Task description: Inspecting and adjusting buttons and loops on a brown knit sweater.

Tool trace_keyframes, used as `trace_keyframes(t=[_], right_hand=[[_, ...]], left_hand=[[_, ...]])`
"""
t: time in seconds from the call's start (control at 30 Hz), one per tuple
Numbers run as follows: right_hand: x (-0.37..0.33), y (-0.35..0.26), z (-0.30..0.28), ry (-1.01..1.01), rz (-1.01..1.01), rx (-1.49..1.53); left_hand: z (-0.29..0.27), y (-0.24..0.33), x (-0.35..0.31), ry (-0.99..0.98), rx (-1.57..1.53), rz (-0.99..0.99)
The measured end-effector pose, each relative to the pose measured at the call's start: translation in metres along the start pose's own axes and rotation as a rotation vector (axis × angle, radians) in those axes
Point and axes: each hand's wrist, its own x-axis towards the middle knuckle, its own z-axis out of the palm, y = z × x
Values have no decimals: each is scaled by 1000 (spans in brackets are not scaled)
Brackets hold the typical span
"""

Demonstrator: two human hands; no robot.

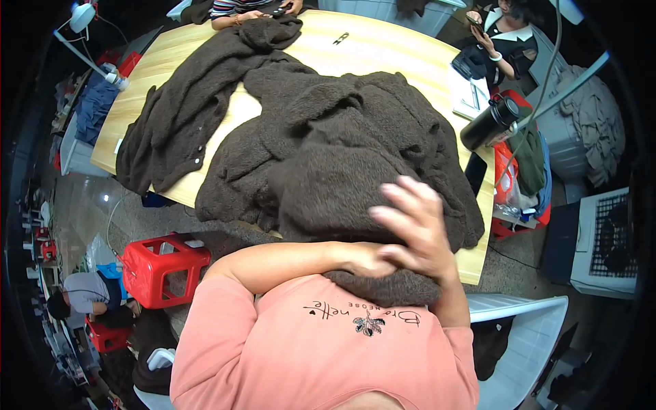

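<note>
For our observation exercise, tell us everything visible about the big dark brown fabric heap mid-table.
The dark brown fabric heap looks thick, soft and fuzzy, knit or fleece-like. It lies rumpled, with deep creases and a rounded bulge at the front, on the pale wood-look table, reaching its near edge. The blurred right hand appears in front of it; contact is unclear. At upper left it meets more brown cloth, the boundary unclear.
</note>
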Motion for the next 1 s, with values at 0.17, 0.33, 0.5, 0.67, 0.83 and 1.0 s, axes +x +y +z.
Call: trace_keyframes(t=[0.17,0.33,0.5,0.67,0.83,1.0], right_hand=[[-20,32,36,-287,418,136],[-106,56,83,-38,839,196],[-213,64,75,559,1423,135],[-232,31,71,-9,1696,541],[-189,18,71,-295,1356,480],[-185,61,50,1346,1111,879]], left_hand=[[-1,-15,-11,115,-417,-267],[-15,-39,-45,9,-36,-129],[-12,-65,-87,168,-378,243],[-19,-33,-87,378,136,-147],[-81,28,-125,1297,400,268],[-139,26,-133,1787,667,515]])
